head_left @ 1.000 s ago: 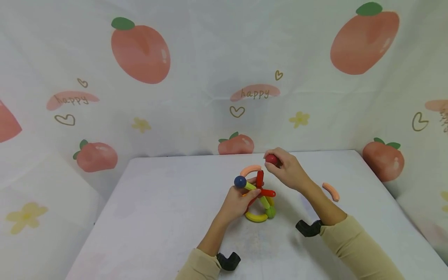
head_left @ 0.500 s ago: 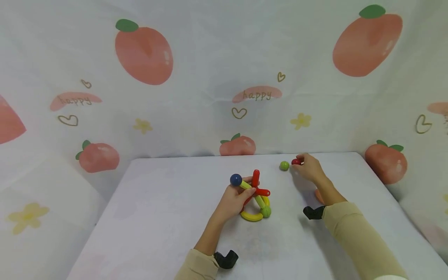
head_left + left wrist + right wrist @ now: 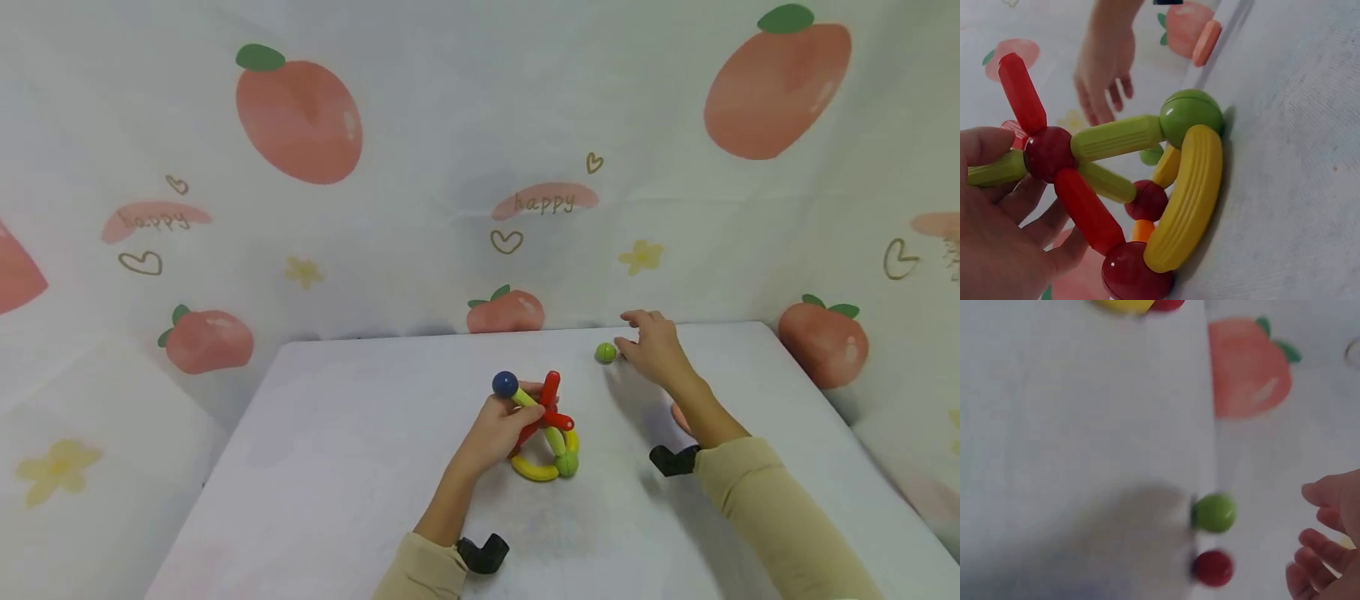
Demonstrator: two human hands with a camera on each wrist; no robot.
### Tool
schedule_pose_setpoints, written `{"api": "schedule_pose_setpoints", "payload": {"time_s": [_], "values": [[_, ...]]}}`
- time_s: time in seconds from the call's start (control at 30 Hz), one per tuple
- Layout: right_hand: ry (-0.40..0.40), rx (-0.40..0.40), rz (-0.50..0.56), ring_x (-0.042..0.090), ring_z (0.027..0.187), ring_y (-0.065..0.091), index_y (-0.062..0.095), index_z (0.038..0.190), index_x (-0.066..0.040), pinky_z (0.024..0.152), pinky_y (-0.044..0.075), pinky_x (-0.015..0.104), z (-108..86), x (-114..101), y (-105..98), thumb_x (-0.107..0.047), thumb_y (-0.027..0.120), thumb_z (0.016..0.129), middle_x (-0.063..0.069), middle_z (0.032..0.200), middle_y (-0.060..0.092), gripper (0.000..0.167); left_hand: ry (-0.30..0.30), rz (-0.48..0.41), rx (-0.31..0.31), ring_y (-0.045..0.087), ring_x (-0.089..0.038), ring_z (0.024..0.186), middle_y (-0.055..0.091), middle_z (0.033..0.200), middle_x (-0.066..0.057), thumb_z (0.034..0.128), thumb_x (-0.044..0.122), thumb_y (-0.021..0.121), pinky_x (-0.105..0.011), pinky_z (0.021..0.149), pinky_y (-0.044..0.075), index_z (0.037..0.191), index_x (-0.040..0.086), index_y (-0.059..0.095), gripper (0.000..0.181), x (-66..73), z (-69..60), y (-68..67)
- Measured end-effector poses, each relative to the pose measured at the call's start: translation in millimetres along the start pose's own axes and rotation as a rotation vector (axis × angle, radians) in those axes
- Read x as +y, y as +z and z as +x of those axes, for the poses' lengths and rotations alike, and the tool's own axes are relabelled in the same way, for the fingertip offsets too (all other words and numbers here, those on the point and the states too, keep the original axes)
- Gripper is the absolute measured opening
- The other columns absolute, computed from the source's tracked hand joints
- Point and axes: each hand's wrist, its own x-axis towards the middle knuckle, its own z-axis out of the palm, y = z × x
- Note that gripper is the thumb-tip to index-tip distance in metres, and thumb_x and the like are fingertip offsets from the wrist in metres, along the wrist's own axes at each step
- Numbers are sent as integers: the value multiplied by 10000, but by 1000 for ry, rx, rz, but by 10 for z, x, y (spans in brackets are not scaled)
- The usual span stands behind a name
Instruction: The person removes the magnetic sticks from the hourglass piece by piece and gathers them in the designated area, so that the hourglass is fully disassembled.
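Note:
My left hand (image 3: 497,429) grips an upper stick of a magnetic stick-and-ball structure (image 3: 1100,144). Red sticks (image 3: 1088,212) and yellow-green sticks (image 3: 1116,137) branch from a red ball (image 3: 1050,154). Curved yellow pieces (image 3: 1191,200) and a green ball (image 3: 1191,119) form its base on the table. A blue ball (image 3: 505,384) caps one upper stick. My right hand (image 3: 654,350), fingers parted and holding nothing, hovers above the far right of the table. Near it lie a loose green ball (image 3: 1215,512) and a loose red ball (image 3: 1213,567); the head view hides the red one.
A curved pink piece (image 3: 681,418) lies on the white table (image 3: 360,433), partly behind my right forearm. A fruit-printed cloth (image 3: 420,167) hangs behind the far table edge. Black wrist mounts (image 3: 483,554) sit at both cuffs.
My right hand has moved right, away from the structure, and let go of the red ball beside the green one. The pink curve at the structure's top no longer shows there. My left hand keeps its grip.

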Motion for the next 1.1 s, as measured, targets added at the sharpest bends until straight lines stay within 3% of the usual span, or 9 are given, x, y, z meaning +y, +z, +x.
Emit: {"api": "schedule_pose_setpoints", "payload": {"time_s": [0.2, 0.4, 0.57, 0.67, 0.9, 1.1], "values": [[-133, -31, 102, 413, 1147, 581, 560, 1379, 18, 975, 539, 567, -83, -451, 22, -174, 640, 993, 253, 1304, 612, 438, 30, 95, -4, 683, -236, 1128, 706, 1213, -106, 1038, 375, 555, -487, 1050, 532, 1224, 98, 650, 347, 66, -36, -72], [-243, -142, 203, 330, 1165, 609, 597, 1373, -74, 956, 569, 515, -207, -675, 114, -181, 612, 1019, 159, 1312, 649, 370, 95, 196, 38, 651, -235, 1094, 704, 1144, -102, 1050, 458, 494, -481, 998, 568, 1155, 93, 691, 428, 145, -23, -135], [-262, -231, 267, 283, 1143, 634, 616, 1373, -115, 932, 589, 474, -219, -764, 214, -219, 586, 1035, 116, 1312, 667, 355, 126, 188, 17, 678, -240, 1105, 735, 1178, -89, 1077, 397, 416, -426, 960, 594, 1165, 79, 733, 458, 158, 0, -153], [-274, -283, 299, 303, 1203, 628, 603, 1395, -126, 988, 564, 509, -196, -804, 264, -231, 561, 1047, 120, 1346, 665, 366, 155, 166, 4, 695, -248, 1072, 750, 1154, -122, 1068, 320, 412, -357, 937, 599, 1159, 42, 729, 432, 147, 14, -158], [-443, -412, 404, 351, 1417, 498, 547, 1467, -131, 1102, 478, 565, -84, -928, 346, -36, 504, 1035, 103, 1487, 577, 445, 238, 125, -42, 710, -258, 988, 749, 1102, -214, 1031, 244, 400, -247, 903, 580, 1123, -36, 715, 431, 133, 71, -185], [-501, -466, 403, 299, 1395, 533, 608, 1419, -163, 1110, 486, 519, -43, -1008, 270, 2, 510, 1030, 50, 1447, 619, 433, 243, 128, -79, 706, -248, 977, 741, 1094, -240, 1017, 233, 383, -271, 945, 570, 1117, -59, 703, 445, 171, 96, -187]]}}
